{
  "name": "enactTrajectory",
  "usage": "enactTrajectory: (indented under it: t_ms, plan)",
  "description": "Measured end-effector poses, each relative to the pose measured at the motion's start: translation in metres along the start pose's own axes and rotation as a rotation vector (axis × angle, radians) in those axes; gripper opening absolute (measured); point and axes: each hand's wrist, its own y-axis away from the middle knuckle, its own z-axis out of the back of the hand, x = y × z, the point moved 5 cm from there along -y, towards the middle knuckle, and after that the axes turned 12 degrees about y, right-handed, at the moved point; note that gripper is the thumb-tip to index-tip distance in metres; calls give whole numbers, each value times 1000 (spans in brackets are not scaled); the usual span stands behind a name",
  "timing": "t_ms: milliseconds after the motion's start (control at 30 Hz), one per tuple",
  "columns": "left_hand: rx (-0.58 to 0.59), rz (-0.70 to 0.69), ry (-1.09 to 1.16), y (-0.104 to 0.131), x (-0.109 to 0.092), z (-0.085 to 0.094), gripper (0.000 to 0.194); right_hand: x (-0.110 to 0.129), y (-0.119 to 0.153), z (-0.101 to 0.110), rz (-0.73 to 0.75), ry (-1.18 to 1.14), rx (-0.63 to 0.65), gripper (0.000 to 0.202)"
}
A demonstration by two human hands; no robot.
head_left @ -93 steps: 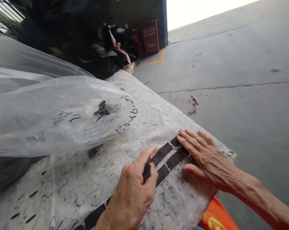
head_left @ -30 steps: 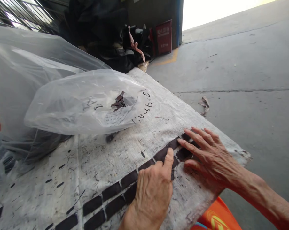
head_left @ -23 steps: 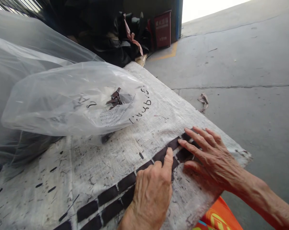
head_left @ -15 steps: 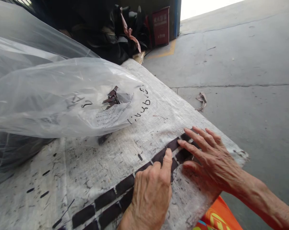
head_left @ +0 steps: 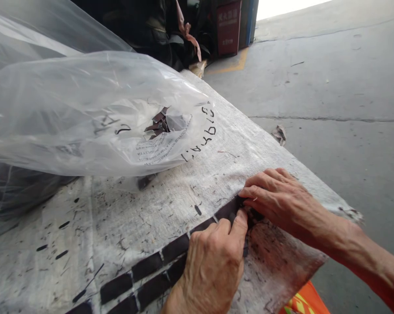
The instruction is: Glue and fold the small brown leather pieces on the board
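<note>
Two rows of dark, flat rectangular pieces [head_left: 174,247] run diagonally across a pale, stained cloth [head_left: 272,159]. Over the rows lies my left hand [head_left: 212,264], fingers curled and the index fingertip pressed down at the dark pieces; its thumb is hidden. My right hand [head_left: 278,196] is closed at the far end of the rows, its fingertips pinching a dark piece close to my left index fingertip. What lies under both hands is mostly hidden.
A big clear plastic bag [head_left: 69,87] with dark scraps [head_left: 159,124] showing at its printed end covers the left. Dark slivers and threads litter the cloth. An orange printed bag [head_left: 306,301] hangs below the edge. A red box [head_left: 229,28] stands beyond on concrete floor [head_left: 347,174].
My right hand has gone from spread fingers to a pinch at the dark pieces. My left index fingertip has shifted along the rows toward it. The camera view has shifted slightly.
</note>
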Motion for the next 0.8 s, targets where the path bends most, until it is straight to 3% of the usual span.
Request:
enactTrajectory:
  t_ms: [100,300,400,800]
  plan:
    - [10,9,1,1,-1,0,69,-1,-8,2,35,6,83,15]
    - [-245,-89,-4,6,0,1,67,-7,-26,0,97,-6,297,7]
    - [-267,-88,-1,7,1,-1,69,-12,-34,-4,138,-33,391,4]
    - [-254,-98,24,4,0,1,71,-11,-37,-2,180,-93,390,23]
